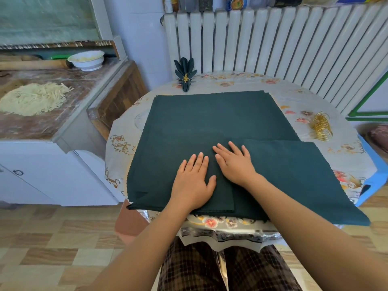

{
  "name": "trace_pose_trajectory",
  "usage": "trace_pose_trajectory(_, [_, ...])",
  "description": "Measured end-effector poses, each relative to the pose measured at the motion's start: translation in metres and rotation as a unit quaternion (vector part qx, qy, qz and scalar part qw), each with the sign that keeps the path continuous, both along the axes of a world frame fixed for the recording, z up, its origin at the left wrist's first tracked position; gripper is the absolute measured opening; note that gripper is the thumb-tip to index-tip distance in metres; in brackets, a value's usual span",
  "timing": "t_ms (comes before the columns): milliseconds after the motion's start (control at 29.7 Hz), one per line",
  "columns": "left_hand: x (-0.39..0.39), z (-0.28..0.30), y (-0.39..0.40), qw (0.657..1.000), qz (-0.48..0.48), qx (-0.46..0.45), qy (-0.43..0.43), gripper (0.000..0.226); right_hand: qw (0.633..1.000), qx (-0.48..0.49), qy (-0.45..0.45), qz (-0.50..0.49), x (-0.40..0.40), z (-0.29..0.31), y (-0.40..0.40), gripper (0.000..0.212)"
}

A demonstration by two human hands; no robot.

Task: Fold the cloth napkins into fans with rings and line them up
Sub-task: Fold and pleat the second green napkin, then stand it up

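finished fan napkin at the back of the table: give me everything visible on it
The finished fan napkin is dark green cloth like the flat napkins in front of it. Its pleats spread upward into rounded, leaf-like lobes and gather to a narrow tail below. A gold ring with a leafy sprig ornament cinches it at the waist. It sits at the far left edge of the floral-covered table, near the white radiator, apart from the flat napkins and both hands. Whether it stands or lies flat cannot be told.

Both hands, left [192,181] and right [236,162], lay flat on green napkins [210,118]. One fan [185,74] stood behind; gold rings [321,126] sat right.
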State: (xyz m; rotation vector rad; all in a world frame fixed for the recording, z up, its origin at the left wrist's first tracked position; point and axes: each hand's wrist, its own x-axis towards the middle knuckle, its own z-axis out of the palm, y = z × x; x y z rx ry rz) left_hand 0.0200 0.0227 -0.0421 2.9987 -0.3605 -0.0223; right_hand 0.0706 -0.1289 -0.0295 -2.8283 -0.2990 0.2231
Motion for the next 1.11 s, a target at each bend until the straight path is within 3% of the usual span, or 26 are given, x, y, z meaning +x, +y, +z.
trace_pose_trajectory(101, [0.0,0.0,0.001,1.0,0.0,-0.001,-0.007,0.081,0.998,-0.06,-0.009,-0.026,0.014,-0.003,-0.014,0.049])
trace_pose_trajectory(236, [0.0,0.0,0.001,1.0,0.001,0.005,-0.004,0.071,0.993,-0.098,0.023,-0.061,0.025,0.0,-0.016,0.053])
trace_pose_trajectory(404, [0.001,0.002,0.001,1.0,-0.005,0.01,0.009,0.06,0.992,-0.01,-0.106,-0.067,-0.03,0.014,-0.003,0.053])
trace_pose_trajectory(471, [0.002,0.002,0.001,1.0,-0.009,0.013,0.016,0.06,0.995,-0.007,-0.09,-0.042,-0.068,0.014,-0.003,0.056])
trace_pose_trajectory(573, [0.005,0.004,0.004,0.999,0.0,0.009,0.033,0.06,0.997,-0.064,-0.029,-0.013,-0.098,0.003,-0.004,0.07])
trace_pose_trajectory(640, [0.007,0.009,-0.001,0.999,0.014,-0.018,0.037,0.059,0.997,-0.068,-0.031,-0.007,-0.101,-0.006,-0.007,0.095])
trace_pose_trajectory(741, [0.017,0.019,-0.012,0.999,0.017,-0.045,-0.024,0.048,0.997,-0.077,-0.025,0.003,-0.1,-0.014,-0.009,0.118])
trace_pose_trajectory(808, [0.03,0.024,-0.019,0.997,-0.017,-0.05,-0.051,0.044,0.998,-0.067,-0.023,0.005,-0.1,-0.013,-0.009,0.117])
trace_pose_trajectory(909, [0.049,0.026,-0.029,0.994,-0.058,-0.086,-0.017,0.044,0.998,-0.063,-0.021,0.005,-0.102,-0.008,-0.009,0.104])
trace_pose_trajectory(1010, [0.054,0.019,-0.037,0.996,-0.063,-0.056,-0.019,0.045,0.998,-0.064,-0.018,0.006,-0.101,-0.007,-0.008,0.094])
trace_pose_trajectory(1111, [0.053,0.01,-0.038,0.998,-0.05,-0.04,-0.026,0.046,0.997,-0.072,-0.01,0.025,-0.098,-0.003,-0.014,0.096])
